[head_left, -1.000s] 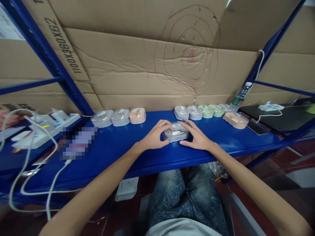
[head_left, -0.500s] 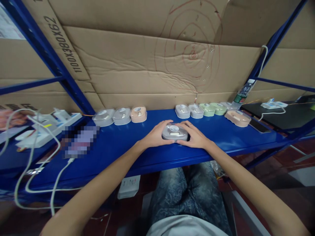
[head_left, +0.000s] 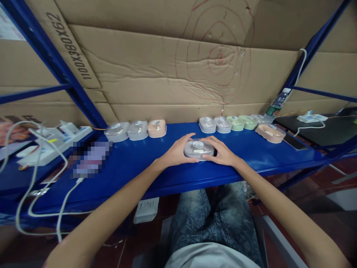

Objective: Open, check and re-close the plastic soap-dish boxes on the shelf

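Grey box (head_left: 199, 153): near front of blue shelf (head_left: 139, 160), on it or just over, can't tell.
L hand (head_left: 178, 152): holding box's L end, thumb in front.
R hand (head_left: 222, 152): same at R end.
Feel: prob light, stiff plastic, a bit slippery.
Clear lid (head_left: 206, 146): may crack or pop off if squished.
Best hold: both ends, low, soft squeeze.

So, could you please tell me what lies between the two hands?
In the head view, a grey case with a round sticker on top lies between the left hand and right hand.
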Tool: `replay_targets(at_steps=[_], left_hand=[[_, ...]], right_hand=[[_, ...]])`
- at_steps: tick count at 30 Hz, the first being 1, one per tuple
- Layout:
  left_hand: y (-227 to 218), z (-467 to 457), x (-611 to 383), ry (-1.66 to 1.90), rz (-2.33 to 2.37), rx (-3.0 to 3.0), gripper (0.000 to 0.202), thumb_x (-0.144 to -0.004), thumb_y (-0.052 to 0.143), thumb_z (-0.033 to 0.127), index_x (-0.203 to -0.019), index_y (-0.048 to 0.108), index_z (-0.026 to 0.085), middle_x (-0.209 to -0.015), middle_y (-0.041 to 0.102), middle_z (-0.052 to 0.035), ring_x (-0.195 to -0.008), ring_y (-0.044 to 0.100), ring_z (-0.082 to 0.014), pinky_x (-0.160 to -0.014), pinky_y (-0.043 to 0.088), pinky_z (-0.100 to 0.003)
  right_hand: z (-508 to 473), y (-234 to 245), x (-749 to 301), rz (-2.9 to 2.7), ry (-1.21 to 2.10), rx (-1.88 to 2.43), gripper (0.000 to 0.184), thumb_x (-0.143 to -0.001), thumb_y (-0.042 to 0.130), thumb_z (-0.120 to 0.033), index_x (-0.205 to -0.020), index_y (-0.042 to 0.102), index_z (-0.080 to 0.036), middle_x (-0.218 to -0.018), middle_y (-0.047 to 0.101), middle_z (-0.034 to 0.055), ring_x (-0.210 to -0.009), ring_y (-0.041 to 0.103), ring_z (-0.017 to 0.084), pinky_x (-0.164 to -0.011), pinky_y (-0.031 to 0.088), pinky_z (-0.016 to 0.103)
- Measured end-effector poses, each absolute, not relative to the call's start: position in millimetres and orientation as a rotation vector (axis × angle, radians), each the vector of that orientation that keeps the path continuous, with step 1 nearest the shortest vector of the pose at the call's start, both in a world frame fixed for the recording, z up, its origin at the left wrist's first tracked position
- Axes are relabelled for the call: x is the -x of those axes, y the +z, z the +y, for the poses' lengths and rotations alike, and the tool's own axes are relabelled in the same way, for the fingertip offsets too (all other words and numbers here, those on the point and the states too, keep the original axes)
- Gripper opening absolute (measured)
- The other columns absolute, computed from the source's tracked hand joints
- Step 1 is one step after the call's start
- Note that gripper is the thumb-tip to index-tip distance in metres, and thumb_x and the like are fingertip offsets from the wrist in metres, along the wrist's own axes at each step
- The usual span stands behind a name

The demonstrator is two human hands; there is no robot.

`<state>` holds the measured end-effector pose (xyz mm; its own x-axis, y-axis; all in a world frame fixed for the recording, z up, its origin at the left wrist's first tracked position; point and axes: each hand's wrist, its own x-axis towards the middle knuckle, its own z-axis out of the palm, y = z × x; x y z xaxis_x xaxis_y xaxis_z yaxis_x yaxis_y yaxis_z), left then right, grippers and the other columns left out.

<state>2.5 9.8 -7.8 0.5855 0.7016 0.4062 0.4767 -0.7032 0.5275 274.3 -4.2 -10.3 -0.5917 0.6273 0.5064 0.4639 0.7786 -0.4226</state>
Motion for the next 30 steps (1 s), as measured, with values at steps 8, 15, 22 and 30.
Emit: replay_targets(at_steps=[8, 15, 22, 30], left_hand=[[-7.5, 8.1, -2.5, 0.827, 1.004, -2.403, 0.121, -0.069, 0.094, 0.058, -0.165, 0.028, 0.029, -0.153, 0.056, -0.0168, -0.146, 0.052, -0.0393, -0.121, 0.039, -0.057], [-5.7, 6.4, -0.5, 0.798, 1.063, -2.381, 0.122, -0.071, 0.093, 0.059, -0.168, 0.025, 0.028, -0.147, 0.059, -0.0166, -0.141, 0.054, -0.0379, -0.119, 0.039, -0.057], [-1.5, 8.0, 2.7, 0.643, 1.078, -2.463, 0.121, -0.072, 0.089, 0.063, -0.169, 0.026, 0.027, -0.157, 0.05, -0.0179, -0.145, 0.046, -0.0439, -0.117, 0.04, -0.06], [-1.6, 9.4, 5.3, 0.642, 1.077, -2.474, 0.115, -0.074, 0.088, 0.057, -0.169, 0.028, 0.029, -0.147, 0.056, -0.0162, -0.138, 0.051, -0.0427, -0.114, 0.043, -0.06]], right_hand=[[-5.3, -7.1, -272.5, -2.296, 0.331, 0.824, 0.059, -0.099, 0.065, -0.06, -0.151, 0.055, -0.032, -0.142, 0.066, 0.0094, -0.128, 0.062, 0.033, -0.11, 0.053, 0.055], [0.5, -12.0, -317.1, -2.159, 0.179, 1.015, 0.061, -0.1, 0.061, -0.063, -0.152, 0.055, -0.033, -0.134, 0.067, 0.0104, -0.121, 0.065, 0.035, -0.106, 0.054, 0.056], [-7.4, -18.6, -396.6, -2.123, -0.099, 1.375, 0.067, -0.099, 0.058, -0.066, -0.155, 0.053, -0.029, -0.13, 0.063, 0.0131, -0.124, 0.062, 0.035, -0.111, 0.051, 0.056], [-9.7, -22.3, -395.2, -2.227, -0.224, 1.403, 0.07, -0.1, 0.052, -0.069, -0.155, 0.055, -0.027, -0.129, 0.064, 0.0163, -0.124, 0.061, 0.039, -0.108, 0.051, 0.06]])
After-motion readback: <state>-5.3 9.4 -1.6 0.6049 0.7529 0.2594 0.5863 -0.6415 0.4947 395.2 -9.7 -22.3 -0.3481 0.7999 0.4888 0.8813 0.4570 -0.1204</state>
